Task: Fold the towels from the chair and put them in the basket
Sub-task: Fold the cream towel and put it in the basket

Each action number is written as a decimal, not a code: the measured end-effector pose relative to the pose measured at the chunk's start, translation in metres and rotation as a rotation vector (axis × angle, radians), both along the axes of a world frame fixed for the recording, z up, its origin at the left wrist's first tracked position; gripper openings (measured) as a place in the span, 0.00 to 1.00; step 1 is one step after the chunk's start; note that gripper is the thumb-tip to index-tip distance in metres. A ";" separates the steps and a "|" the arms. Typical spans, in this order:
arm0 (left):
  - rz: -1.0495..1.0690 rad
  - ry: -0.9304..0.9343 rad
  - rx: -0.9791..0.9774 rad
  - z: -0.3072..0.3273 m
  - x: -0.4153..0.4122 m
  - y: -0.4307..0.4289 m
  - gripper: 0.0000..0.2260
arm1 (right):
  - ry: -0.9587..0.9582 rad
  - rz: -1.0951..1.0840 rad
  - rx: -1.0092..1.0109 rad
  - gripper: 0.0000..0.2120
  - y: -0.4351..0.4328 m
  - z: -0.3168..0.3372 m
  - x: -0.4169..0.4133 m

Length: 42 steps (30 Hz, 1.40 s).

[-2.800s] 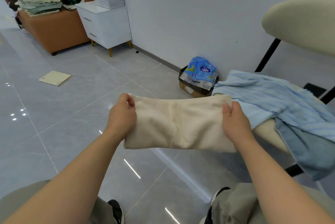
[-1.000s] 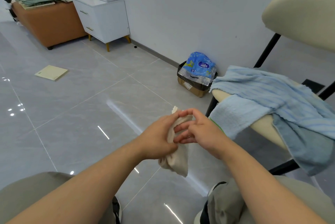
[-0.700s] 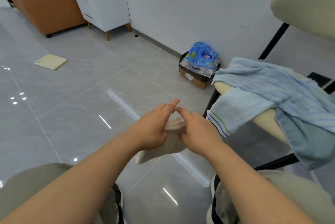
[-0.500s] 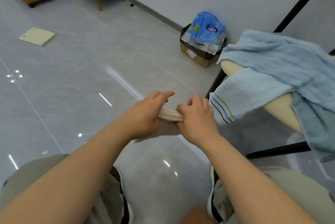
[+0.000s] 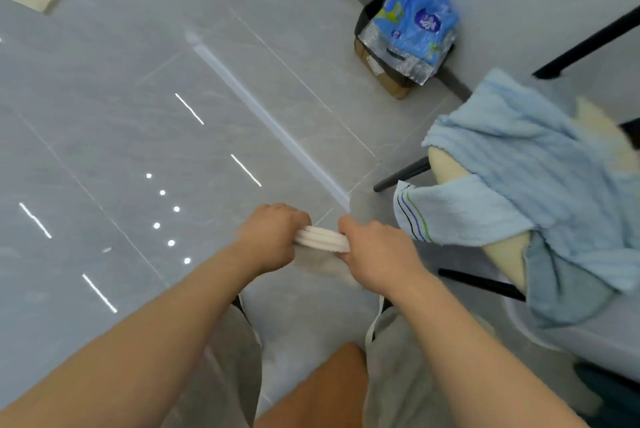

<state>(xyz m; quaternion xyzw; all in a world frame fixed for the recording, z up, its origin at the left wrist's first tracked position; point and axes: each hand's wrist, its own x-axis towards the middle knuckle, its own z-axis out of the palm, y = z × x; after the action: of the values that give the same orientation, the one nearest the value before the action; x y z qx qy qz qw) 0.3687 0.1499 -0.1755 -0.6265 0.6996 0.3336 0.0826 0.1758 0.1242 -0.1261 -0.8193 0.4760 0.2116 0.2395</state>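
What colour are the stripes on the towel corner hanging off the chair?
Dark blue and green, on the light blue towel; head view.

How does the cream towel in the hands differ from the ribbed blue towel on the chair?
The cream towel is off-white, the ribbed blue towel pale blue. The cream towel is folded into a compact layered bundle; the ribbed blue towel lies spread and rumpled. The left hand and right hand grip the cream towel; the ribbed blue towel drapes over the chair seat. Both are towels.
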 end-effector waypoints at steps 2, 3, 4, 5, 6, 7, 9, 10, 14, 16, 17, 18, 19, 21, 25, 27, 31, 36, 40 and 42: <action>0.144 0.101 0.067 0.073 0.025 0.000 0.18 | 0.015 0.052 0.049 0.12 -0.006 0.072 0.019; 0.218 0.159 0.109 0.113 0.041 -0.002 0.18 | 0.019 0.059 0.077 0.12 -0.009 0.111 0.029; 0.277 0.209 0.153 0.156 0.058 -0.003 0.18 | 0.021 0.056 0.107 0.12 -0.012 0.153 0.039; 0.325 0.258 0.195 0.197 0.075 -0.003 0.17 | 0.027 0.057 0.130 0.12 -0.014 0.193 0.048; 0.374 0.319 0.225 0.239 0.093 -0.001 0.16 | 0.038 0.064 0.143 0.11 -0.015 0.233 0.059; 0.422 0.388 0.236 0.278 0.109 0.002 0.15 | 0.054 0.071 0.153 0.11 -0.016 0.271 0.070; 0.482 0.497 0.178 0.347 0.140 0.009 0.12 | 0.056 0.059 0.170 0.15 -0.019 0.336 0.096; 0.483 0.532 0.120 0.374 0.154 0.011 0.10 | 0.043 0.040 0.178 0.17 -0.021 0.362 0.109; 0.491 0.576 -0.198 0.444 0.201 0.004 0.07 | -0.092 -0.029 0.206 0.18 -0.032 0.427 0.158; 0.534 0.602 -0.317 0.463 0.215 -0.004 0.07 | -0.167 -0.056 0.233 0.18 -0.036 0.442 0.180; 0.538 0.600 -0.366 0.471 0.222 -0.009 0.07 | -0.194 -0.054 0.230 0.17 -0.040 0.448 0.191; 0.522 0.589 -0.410 0.477 0.229 -0.015 0.08 | -0.218 -0.053 0.222 0.17 -0.044 0.452 0.202; 0.497 0.576 -0.447 0.483 0.236 -0.023 0.08 | -0.252 -0.068 0.211 0.18 -0.049 0.454 0.213; 0.422 0.554 -0.504 0.494 0.251 -0.044 0.09 | -0.377 -0.143 0.188 0.20 -0.062 0.456 0.239; 0.335 0.545 -0.506 0.512 0.291 -0.108 0.08 | -0.647 -0.354 0.020 0.14 -0.107 0.451 0.298; 0.447 0.626 -0.399 0.515 0.319 -0.145 0.08 | -0.702 -0.362 -0.065 0.14 -0.142 0.445 0.323; 0.663 0.995 0.050 0.510 0.403 -0.229 0.13 | -0.602 -0.182 -0.200 0.17 -0.231 0.443 0.371; 0.665 0.702 0.161 0.497 0.499 -0.316 0.17 | -0.552 0.009 -0.250 0.15 -0.344 0.469 0.443; 0.673 0.543 0.129 0.494 0.551 -0.389 0.09 | -0.510 0.178 -0.308 0.13 -0.423 0.487 0.508; 0.609 0.436 0.101 0.494 0.577 -0.422 0.08 | -0.498 0.212 -0.332 0.15 -0.457 0.488 0.540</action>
<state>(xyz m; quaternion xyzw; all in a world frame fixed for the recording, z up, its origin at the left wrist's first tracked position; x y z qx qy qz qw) 0.9459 -0.2722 0.3182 -0.7152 0.4652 0.5024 -0.1402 0.7160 -0.3329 0.3618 -0.9188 0.3429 -0.0523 0.1882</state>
